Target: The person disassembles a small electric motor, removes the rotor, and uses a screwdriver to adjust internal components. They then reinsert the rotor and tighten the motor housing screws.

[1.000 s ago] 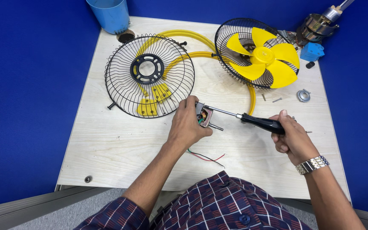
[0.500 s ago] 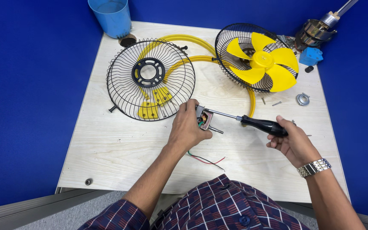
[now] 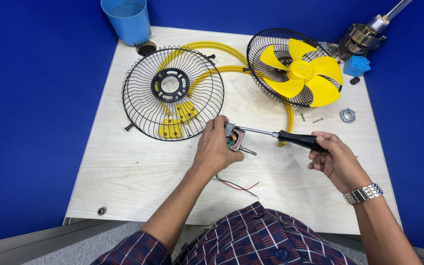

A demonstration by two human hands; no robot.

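Pale wooden bench (image 3: 123, 186): left hand (image 3: 214, 147) clamped on small copper-wound motor (image 3: 235, 138), right hand (image 3: 337, 159) gripping black-handled screwdriver (image 3: 298, 140); yellow-bladed fan (image 3: 300, 73) dismantled.

Pale wood-grain tabletop (image 3: 123, 196) sitting in middle of view, taken as landmark. Deep blue surface (image 3: 30, 122) wrapping around tabletop on left, far and right sides. Grey metal rail (image 3: 20, 243) running along near edge of tabletop, grey floor strip showing beside it. Even, soft light falling across tabletop, shadows staying faint.
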